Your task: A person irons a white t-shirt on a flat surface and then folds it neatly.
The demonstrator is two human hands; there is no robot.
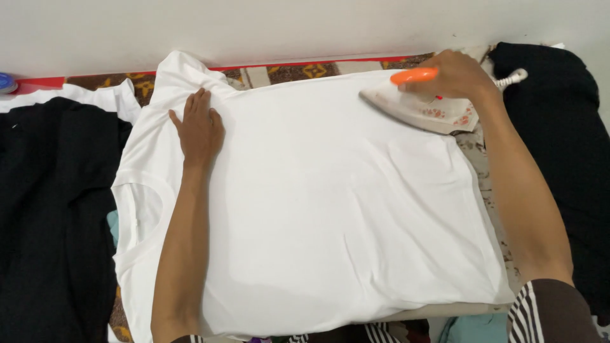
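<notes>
Clearly, a white T-shirt (330, 197) is spread flat over a padded surface, its neckline turned toward the left and its hem toward the right, so that the broad body panel is offered smooth to the iron (422, 108). The left hand (198, 127) is laid palm down on the shoulder area near the collar, fingers spread and nothing grasped; the cloth is pinned there, it seems, so that it is kept taut and is not dragged along. The iron is held by the right hand (460, 76), whose grip is closed round the orange handle (414, 76), and the soleplate is set flat on the upper right corner of the shirt, its tip pointed left across the fabric. A coiled white cord (511, 79) is led away behind the hand, clear of the cloth.

A dark garment (51, 209) is heaped at the left, just beside the shirt, and another black garment (559, 127) is piled at the right, both kept off the working area. A patterned cloth (305, 71) is seen along the far edge by the pale wall (286, 25). Whether the surface beneath is a board or a bed cannot be told.
</notes>
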